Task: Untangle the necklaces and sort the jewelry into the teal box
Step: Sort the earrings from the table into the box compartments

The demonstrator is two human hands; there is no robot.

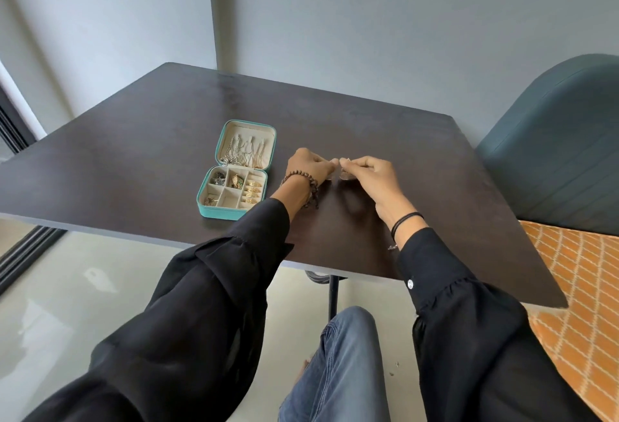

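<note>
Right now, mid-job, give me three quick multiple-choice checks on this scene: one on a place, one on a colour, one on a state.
1. Where does the box sit relative to the left hand?
A. To its left
B. Past the right hand, on the far right
C. On the chair

2. What colour are the rings in the box?
A. Red
B. Gold
C. Black

3. What are the left hand and the right hand doing?
A. Lying flat and apart
B. Reaching into the box
C. Both pinching a small piece of jewelry between them

Answers:
1 A: the box lies just left of the left hand.
2 B: the rings stacked in the right-hand column gleam gold.
3 C: the fingers of both hands curl and meet on the small piece of jewelry, which is too small to identify.
</note>
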